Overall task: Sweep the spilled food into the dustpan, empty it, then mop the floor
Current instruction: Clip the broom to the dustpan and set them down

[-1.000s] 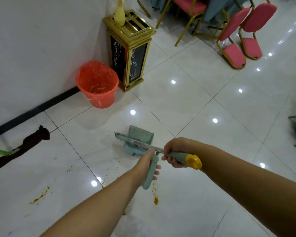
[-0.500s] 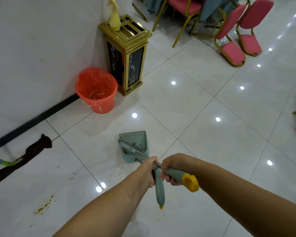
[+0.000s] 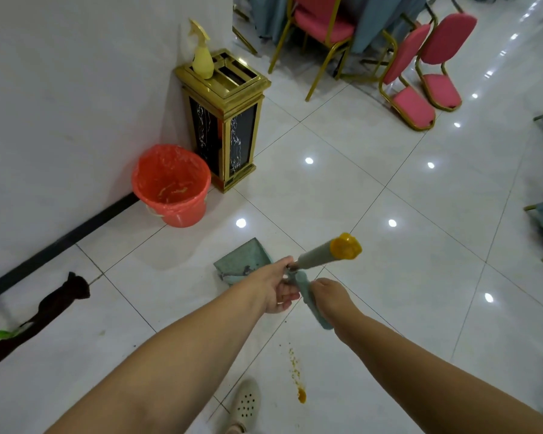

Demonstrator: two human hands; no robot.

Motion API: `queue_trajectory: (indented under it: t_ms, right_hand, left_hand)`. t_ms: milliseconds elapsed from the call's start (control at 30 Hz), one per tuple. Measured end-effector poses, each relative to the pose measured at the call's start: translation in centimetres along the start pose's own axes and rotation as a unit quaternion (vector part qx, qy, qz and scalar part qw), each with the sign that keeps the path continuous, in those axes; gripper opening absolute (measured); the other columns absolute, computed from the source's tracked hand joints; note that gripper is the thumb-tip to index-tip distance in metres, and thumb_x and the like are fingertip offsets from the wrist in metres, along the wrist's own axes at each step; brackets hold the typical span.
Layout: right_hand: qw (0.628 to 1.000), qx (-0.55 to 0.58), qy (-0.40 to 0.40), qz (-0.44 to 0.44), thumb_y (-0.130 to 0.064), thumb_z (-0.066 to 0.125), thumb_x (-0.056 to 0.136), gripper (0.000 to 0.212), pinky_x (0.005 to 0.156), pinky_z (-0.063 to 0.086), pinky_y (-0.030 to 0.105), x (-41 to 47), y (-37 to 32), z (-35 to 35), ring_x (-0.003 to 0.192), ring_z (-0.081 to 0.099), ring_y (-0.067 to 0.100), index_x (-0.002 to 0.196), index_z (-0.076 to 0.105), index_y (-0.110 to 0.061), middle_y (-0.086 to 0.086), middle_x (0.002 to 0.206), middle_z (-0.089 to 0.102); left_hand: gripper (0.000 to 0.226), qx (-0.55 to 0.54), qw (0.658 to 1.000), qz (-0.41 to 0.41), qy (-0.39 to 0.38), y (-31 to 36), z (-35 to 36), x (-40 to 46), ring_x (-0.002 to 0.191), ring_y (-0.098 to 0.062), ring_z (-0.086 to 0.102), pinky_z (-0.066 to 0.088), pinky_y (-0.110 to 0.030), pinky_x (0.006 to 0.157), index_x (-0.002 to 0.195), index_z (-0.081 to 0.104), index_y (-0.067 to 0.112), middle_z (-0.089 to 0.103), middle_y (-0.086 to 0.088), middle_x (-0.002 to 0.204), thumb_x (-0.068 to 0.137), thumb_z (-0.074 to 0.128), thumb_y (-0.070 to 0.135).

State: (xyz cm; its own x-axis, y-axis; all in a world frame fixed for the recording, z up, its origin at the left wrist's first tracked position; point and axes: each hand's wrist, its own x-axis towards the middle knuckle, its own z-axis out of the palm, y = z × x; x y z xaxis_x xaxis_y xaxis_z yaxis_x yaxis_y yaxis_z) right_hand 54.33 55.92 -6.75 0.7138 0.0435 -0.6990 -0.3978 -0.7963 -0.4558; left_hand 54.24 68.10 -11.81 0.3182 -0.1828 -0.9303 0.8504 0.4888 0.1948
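A teal dustpan point(image 3: 239, 260) sits on the white tiled floor just ahead of my hands. My left hand point(image 3: 276, 288) grips the metal shaft below the grey handle with the yellow cap point(image 3: 326, 253), which sticks up to the right. My right hand point(image 3: 329, 297) holds the teal handle point(image 3: 304, 289) that crosses under it. An orange streak of spilled food point(image 3: 296, 375) lies on the floor below my hands. A red-lined bucket point(image 3: 173, 186) with some food scraps stands by the wall. A dark mop point(image 3: 60, 302) lies on the floor at left.
A gold and black waste bin point(image 3: 226, 120) with a yellow spray bottle point(image 3: 202, 54) on top stands beside the bucket. Pink chairs with gold frames point(image 3: 420, 73) stand at the back right. My white shoe point(image 3: 246, 402) is near the spill.
My right hand has left the yellow-capped handle and now holds the teal handle. My left hand has shifted onto the shaft. The yellow-capped handle has swung upward and the view has tilted down.
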Motion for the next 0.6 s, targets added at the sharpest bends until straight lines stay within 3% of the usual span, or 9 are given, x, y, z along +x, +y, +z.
queue_trajectory:
  t_ms: [100,267,333,400,467,500,600]
  right_hand:
    - [0.997,-0.002,0.061,-0.043,-0.033,0.040,0.098,0.030,0.068,0.046,0.030,2.0,-1.5,0.8,0.075,0.056,0.016,0.094,0.060,-0.011,0.005,0.087,0.063]
    - [0.989,-0.036,0.135,-0.036,-0.030,0.038,0.100,0.021,0.082,0.047,0.040,6.0,-4.9,1.2,0.077,0.055,0.018,0.095,0.056,-0.020,-0.002,0.078,0.057]
    - [0.985,-0.052,0.160,-0.031,-0.032,0.036,0.101,0.021,0.085,0.045,0.040,7.5,-6.2,1.2,0.077,0.054,0.016,0.093,0.053,-0.023,-0.004,0.078,0.056]
    - [0.984,-0.051,0.171,-0.026,-0.032,0.035,0.102,0.022,0.088,0.044,0.041,8.9,-7.5,1.2,0.079,0.054,0.017,0.095,0.054,-0.022,-0.002,0.082,0.058]
    - [0.982,-0.064,0.176,-0.019,-0.030,0.034,0.102,0.023,0.089,0.044,0.040,10.4,-8.9,1.4,0.081,0.055,0.019,0.098,0.054,-0.021,-0.001,0.083,0.058]
    - [0.980,-0.081,0.179,-0.017,-0.029,0.034,0.102,0.022,0.089,0.043,0.039,11.1,-9.6,1.5,0.079,0.055,0.018,0.098,0.053,-0.021,-0.003,0.080,0.057]
    - [0.973,-0.121,0.197,-0.013,-0.027,0.034,0.101,0.018,0.079,0.036,0.034,13.2,-11.6,1.9,0.073,0.049,0.015,0.095,0.051,-0.024,-0.008,0.070,0.049]
  left_hand:
    - [0.038,0.055,0.998,0.028,0.014,3.4,-0.6,0.9,0.067,-0.016,0.063,0.041,-0.026,0.057,0.084,0.066,0.017,0.075,-0.004,0.071,0.082,0.058,0.054]
    - [0.044,0.171,0.982,0.074,0.015,9.8,-1.7,1.9,0.078,-0.016,0.066,0.048,-0.029,0.063,0.093,0.068,0.013,0.075,-0.002,0.074,0.087,0.053,0.054]
    - [0.034,0.292,0.943,0.148,0.063,12.5,-2.2,1.5,0.072,-0.013,0.062,0.047,-0.025,0.060,0.089,0.067,0.012,0.071,0.001,0.071,0.090,0.055,0.044]
    - [0.016,0.390,0.885,0.243,0.079,15.2,-2.9,1.3,0.072,-0.012,0.055,0.045,-0.023,0.056,0.100,0.062,0.015,0.062,0.004,0.079,0.089,0.059,0.026]
    - [0.028,0.412,0.851,0.326,-0.009,17.2,-3.4,1.1,0.089,-0.017,0.056,0.047,-0.025,0.067,0.113,0.058,0.024,0.057,0.004,0.096,0.086,0.061,0.016]
    - [0.029,0.411,0.837,0.358,-0.051,17.9,-3.7,0.9,0.094,-0.018,0.057,0.048,-0.026,0.073,0.111,0.061,0.025,0.058,0.005,0.098,0.085,0.063,0.014]
    - [0.020,0.416,0.803,0.423,-0.061,19.8,-4.2,1.1,0.094,-0.017,0.063,0.052,-0.028,0.083,0.101,0.066,0.028,0.065,0.008,0.092,0.083,0.065,0.017]
